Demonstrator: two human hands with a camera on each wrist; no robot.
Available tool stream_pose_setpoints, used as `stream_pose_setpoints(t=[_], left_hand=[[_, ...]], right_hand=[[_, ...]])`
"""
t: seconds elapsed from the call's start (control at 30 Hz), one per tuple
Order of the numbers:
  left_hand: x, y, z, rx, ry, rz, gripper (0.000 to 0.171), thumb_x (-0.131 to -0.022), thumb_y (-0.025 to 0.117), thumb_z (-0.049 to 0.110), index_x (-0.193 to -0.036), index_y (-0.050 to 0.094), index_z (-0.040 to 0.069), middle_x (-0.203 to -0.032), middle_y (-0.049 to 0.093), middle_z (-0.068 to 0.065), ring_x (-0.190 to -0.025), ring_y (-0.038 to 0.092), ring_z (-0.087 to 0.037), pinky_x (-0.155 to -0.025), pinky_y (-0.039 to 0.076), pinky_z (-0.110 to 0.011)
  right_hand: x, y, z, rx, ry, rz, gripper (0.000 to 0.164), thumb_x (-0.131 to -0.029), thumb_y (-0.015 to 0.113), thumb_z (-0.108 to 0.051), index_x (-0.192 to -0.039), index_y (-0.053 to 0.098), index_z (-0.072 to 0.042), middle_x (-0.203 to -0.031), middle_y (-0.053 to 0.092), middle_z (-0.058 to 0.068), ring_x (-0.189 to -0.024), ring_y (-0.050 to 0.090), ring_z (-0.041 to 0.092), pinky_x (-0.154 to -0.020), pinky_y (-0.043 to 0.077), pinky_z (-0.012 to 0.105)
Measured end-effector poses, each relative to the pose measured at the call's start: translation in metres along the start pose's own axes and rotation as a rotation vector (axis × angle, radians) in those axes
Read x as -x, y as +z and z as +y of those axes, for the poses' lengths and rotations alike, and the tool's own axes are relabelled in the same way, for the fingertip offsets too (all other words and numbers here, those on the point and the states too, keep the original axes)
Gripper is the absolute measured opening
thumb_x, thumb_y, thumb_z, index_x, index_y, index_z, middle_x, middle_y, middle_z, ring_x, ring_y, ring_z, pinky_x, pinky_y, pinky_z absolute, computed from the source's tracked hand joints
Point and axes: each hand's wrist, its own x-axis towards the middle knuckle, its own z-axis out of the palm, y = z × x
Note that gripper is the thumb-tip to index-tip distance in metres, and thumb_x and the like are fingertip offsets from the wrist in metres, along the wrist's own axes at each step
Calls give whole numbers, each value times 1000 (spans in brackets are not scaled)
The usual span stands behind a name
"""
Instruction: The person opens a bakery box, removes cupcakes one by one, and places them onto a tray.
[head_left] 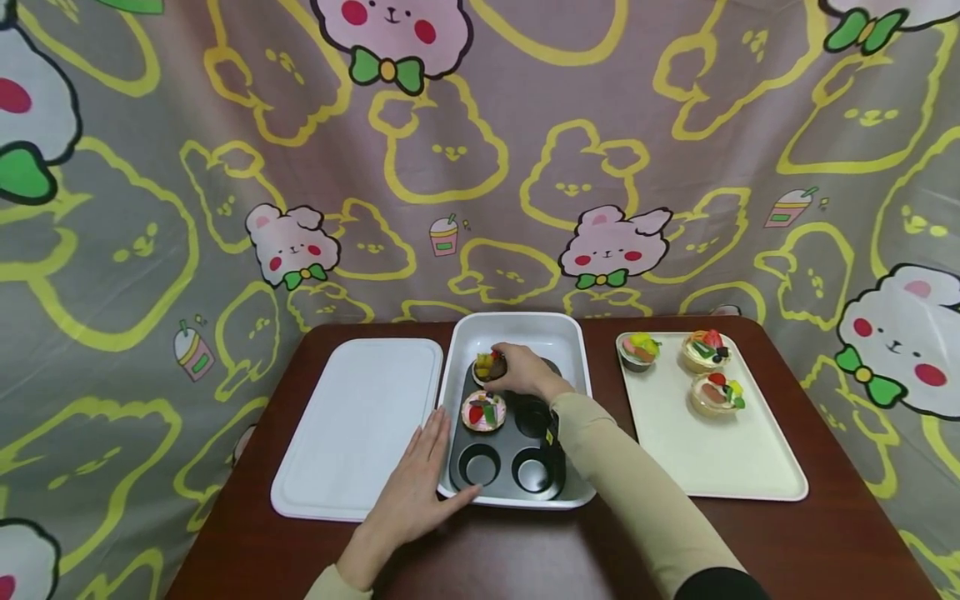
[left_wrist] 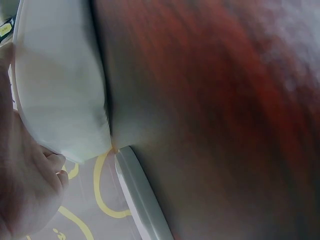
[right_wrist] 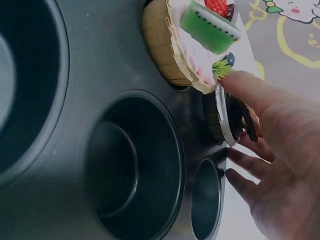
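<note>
In the head view, the dark tart is at the far-left cup of the muffin tin, whose long axis runs away from the person; the right hand, nearer it, grips from the right; the left hand, fingers straight, lies at the tub's near-left edge; in the left wrist view, that hand lies beside the tub wall; in the right wrist view, thumb and fingers flank the dark tart, just beyond the pink tart.
</note>
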Motion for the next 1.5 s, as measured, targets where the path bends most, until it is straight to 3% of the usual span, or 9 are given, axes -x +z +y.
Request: stream_pose_setpoints(t=[0.43, 0.83, 1.0, 1.17, 1.5], left_hand=[[0, -1, 1, 27, -21, -28, 119, -94, 65, 79, -175, 21, 3, -186, 14, -14, -174, 19, -30, -141, 22, -55], [-1, 0, 3, 15, -11, -30, 120, -94, 63, 81, -175, 21, 4, -186, 15, -14, -174, 19, -28, -141, 23, -55], [-1, -1, 3, 23, -14, -26, 120, -94, 63, 81, -175, 21, 4, -186, 15, -14, -173, 19, -30, -140, 23, -56], [0, -2, 3, 22, -12, -26, 120, -94, 65, 80, -175, 21, 4, -186, 16, -15, -173, 20, -29, -140, 23, -55], [2, -5, 2, 19, -20, -32, 120, -94, 65, 79, -176, 19, 4, -186, 14, -14, -174, 19, -29, -141, 22, -55]], right_hand=[[-2, 8, 0, -54, 64, 39, 64, -86, 93, -19, -136, 63, 7, -128, 73, 23, -122, 70, 37, -114, 56, 51], [-4, 21, 12, -61, 86, 134, 59, -87, 93, -25, -132, 67, 4, -123, 77, 20, -114, 72, 34, -107, 58, 51], [-1, 19, 12, -199, 117, 147, 64, -92, 89, -29, -139, 61, 5, -131, 73, 24, -121, 70, 37, -111, 57, 53], [-2, 13, 12, -345, 126, 222, 71, -94, 87, -26, -149, 54, 5, -143, 66, 27, -133, 64, 41, -119, 51, 56], [6, 3, 7, -403, 117, 283, 68, -87, 94, -20, -138, 56, 4, -139, 67, 28, -125, 66, 41, -114, 53, 56]])
